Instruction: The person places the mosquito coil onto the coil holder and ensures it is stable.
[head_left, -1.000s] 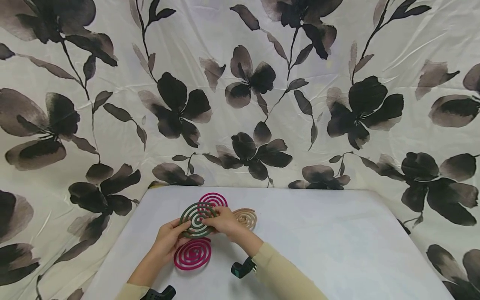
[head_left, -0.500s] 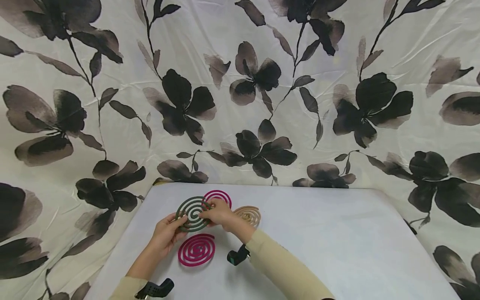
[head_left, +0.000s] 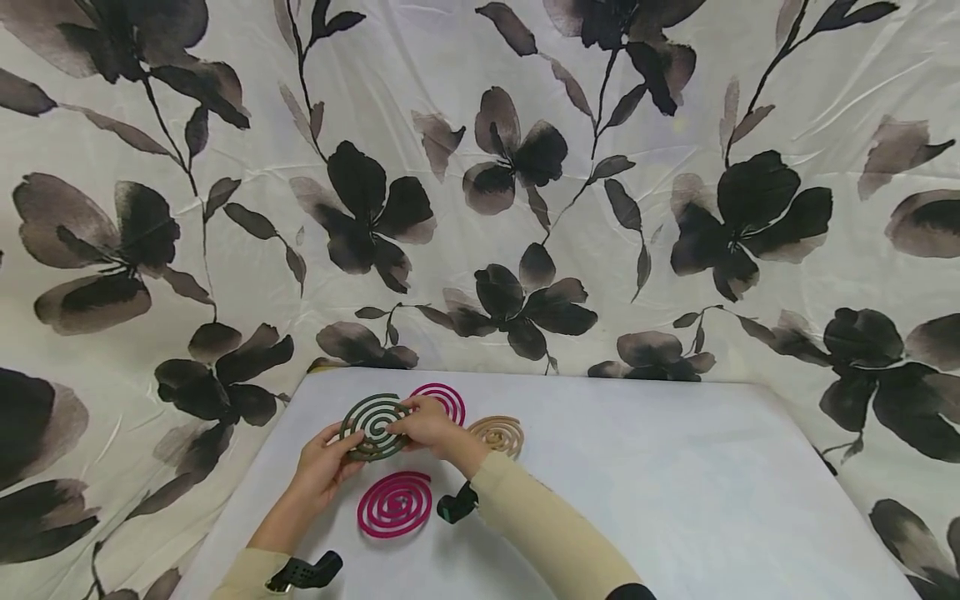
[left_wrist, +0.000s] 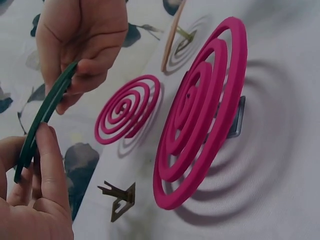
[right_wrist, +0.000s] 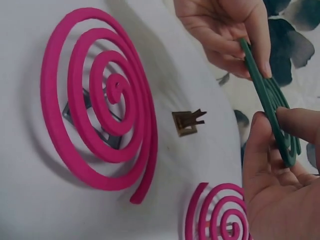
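Observation:
A green mosquito coil (right_wrist: 262, 92) is held up off the table between both hands. My left hand (head_left: 321, 467) pinches its left edge, thumb on top and fingers beneath. My right hand (head_left: 433, 429) grips the right side, with thumb reaching toward the spiral's middle. Seen from the left wrist, the coil is almost edge-on and tilted. A pink mosquito coil (left_wrist: 200, 117) sits raised on a small metal stand, nearer the body than the hands. Behind the right hand lies another pink coil (head_left: 452, 398), partly hidden. A small upright metal stand (right_wrist: 185, 122) bears no coil.
To the right of the far pink coil sits a tan coil (head_left: 498, 433) on its own metal stand. The white tabletop (head_left: 637, 467) stretches away to the right. A floral cloth (head_left: 600, 208) hangs behind the table's back edge.
Both hands have shifted left with the green coil, away from the near pink coil, which now shows more fully. The grip stays on the coil. The head view has shifted slightly.

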